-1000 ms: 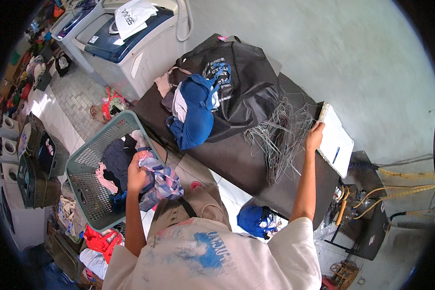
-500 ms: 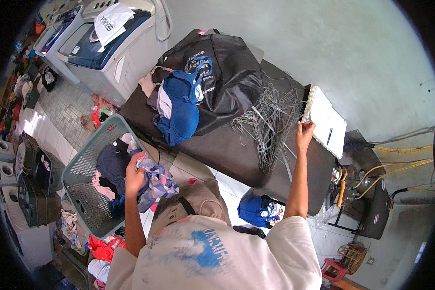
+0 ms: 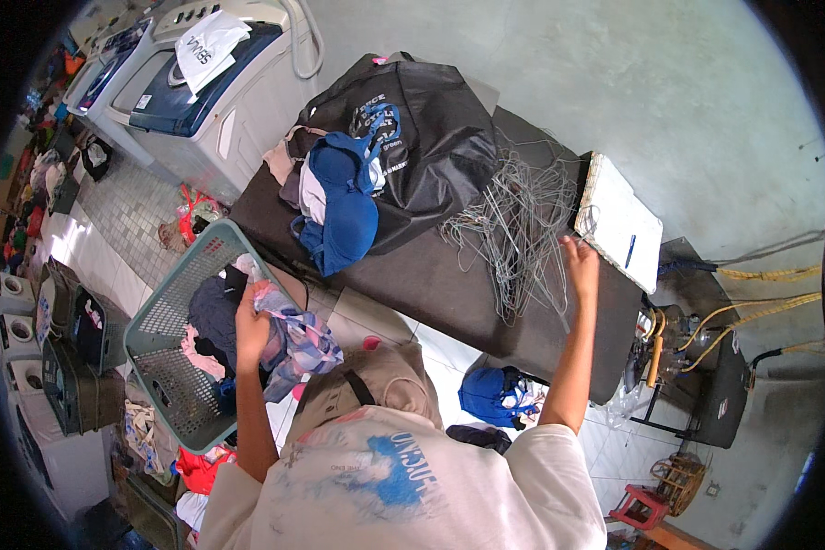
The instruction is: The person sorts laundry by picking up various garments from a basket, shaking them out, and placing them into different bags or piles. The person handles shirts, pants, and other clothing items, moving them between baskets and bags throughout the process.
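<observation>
My left hand [image 3: 252, 332] is closed on a plaid garment [image 3: 301, 348] in blue, pink and white, at the right rim of a green-grey laundry basket [image 3: 162, 346]. Inside the basket lie dark clothes [image 3: 215, 310] and a pink piece. Over at the right, my right hand [image 3: 581, 266] reaches across the dark table, its fingers partly spread with nothing visibly held. It is beside a tangled heap of wire hangers [image 3: 518, 234] and just short of an open notebook [image 3: 619, 225] with a blue pen on it.
A black bag [image 3: 431, 147] lies on the dark table [image 3: 412, 293], with a blue bra [image 3: 346, 206] against it. Washing machines [image 3: 220, 119] stand at the back left. On the floor beneath the table's near edge is a blue bundle [image 3: 495, 396]. Yellow hoses [image 3: 752, 316] hang at the right.
My right hand has left the notebook's corner and drawn back slightly, its fingers loosening. My left hand has shifted a little with the plaid garment. The whole view has moved slightly.
</observation>
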The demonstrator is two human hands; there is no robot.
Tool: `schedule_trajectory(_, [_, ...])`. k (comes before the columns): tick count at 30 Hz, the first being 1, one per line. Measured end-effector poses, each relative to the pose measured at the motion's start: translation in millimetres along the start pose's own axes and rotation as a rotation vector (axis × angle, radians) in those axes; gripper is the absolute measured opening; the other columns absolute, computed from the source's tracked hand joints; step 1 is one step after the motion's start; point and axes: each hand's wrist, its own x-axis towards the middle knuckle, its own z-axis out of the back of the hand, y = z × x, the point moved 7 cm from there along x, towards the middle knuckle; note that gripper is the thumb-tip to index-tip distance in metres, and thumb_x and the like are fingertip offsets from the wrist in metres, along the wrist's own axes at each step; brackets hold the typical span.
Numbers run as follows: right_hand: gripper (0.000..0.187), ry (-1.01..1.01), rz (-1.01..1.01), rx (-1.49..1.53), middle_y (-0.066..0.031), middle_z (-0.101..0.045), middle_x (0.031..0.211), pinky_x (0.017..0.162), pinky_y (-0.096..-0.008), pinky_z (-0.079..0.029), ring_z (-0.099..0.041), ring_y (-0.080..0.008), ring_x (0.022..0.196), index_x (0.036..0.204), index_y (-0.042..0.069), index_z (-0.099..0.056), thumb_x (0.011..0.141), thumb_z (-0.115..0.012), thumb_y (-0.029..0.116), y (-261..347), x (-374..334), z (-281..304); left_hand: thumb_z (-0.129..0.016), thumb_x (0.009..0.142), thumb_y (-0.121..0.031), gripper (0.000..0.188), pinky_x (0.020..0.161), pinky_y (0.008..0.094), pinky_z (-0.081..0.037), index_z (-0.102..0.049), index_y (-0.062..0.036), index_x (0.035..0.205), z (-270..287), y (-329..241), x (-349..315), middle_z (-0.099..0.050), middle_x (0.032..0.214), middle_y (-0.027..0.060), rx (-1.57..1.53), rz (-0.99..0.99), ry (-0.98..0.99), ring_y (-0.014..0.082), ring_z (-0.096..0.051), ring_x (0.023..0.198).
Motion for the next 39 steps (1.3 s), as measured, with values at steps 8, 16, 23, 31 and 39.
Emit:
schedule_trajectory(8, [0.029,0.192,0.221,-0.185,-0.0071,-0.054,0.058,0.054,-0.0301,-0.040,-0.050,-0.0155,0.054,0.092,0.000,-0.064,0.091,-0.049,0.025,182.4,-50.3,57.9,-0.053,0.075,0.003,0.032,0.083,0.0273,-0.043,-0.053,0.0005,0.107,50.9,-3.4,14.5,-0.058,0.101,0.0089,-0.070,-0.051,-0.246,0.0164,-0.055,0.095])
schedule_trajectory(16, [0.028,1.046,0.232,0.355,-0.0001,-0.042,0.051,0.046,-0.0252,-0.033,-0.037,-0.0071,0.044,0.082,-0.001,-0.059,0.094,-0.042,0.018,270.4,-181.3,-136.8,-0.067,0.068,-0.016,0.030,0.057,0.0359,-0.046,-0.059,-0.0059,0.095,67.9,-42.7,7.0,-0.057,0.066,0.0131,0.345,0.011,-0.430,0.0277,-0.059,0.061])
schedule_trajectory(23, [0.028,0.912,0.228,0.445,0.0027,-0.041,0.052,0.042,-0.0234,-0.029,-0.037,-0.0068,0.044,0.083,0.001,-0.054,0.096,-0.040,0.022,297.8,-238.4,-267.7,-0.064,0.072,-0.008,0.031,0.071,0.0338,-0.050,-0.057,-0.0085,0.102,30.6,-83.8,-18.7,-0.063,0.093,0.0136,0.307,-0.287,-0.275,0.0284,-0.063,0.084])
schedule_trajectory(31, [0.026,0.848,0.059,1.063,0.0005,-0.043,0.053,0.040,-0.0208,-0.025,-0.034,-0.0055,0.044,0.087,0.005,-0.047,0.097,-0.037,0.026,378.4,-244.5,-282.2,-0.055,0.062,0.011,0.055,0.065,0.0390,-0.043,-0.044,-0.0062,0.113,103.6,-29.3,-89.1,-0.044,0.086,0.0116,0.329,-0.086,-0.834,0.0303,-0.051,0.075])
schedule_trajectory(39, [0.024,0.896,0.244,1.109,-0.0028,-0.049,0.058,0.041,-0.0212,-0.030,-0.040,-0.0072,0.046,0.091,0.005,-0.045,0.097,-0.036,0.025,476.3,-291.5,-345.0,-0.070,0.069,-0.003,0.057,0.050,0.0315,-0.047,-0.031,-0.0055,0.110,68.8,47.0,-173.4,-0.052,0.078,0.0096,-0.296,0.230,-0.590,0.0180,-0.056,0.066])
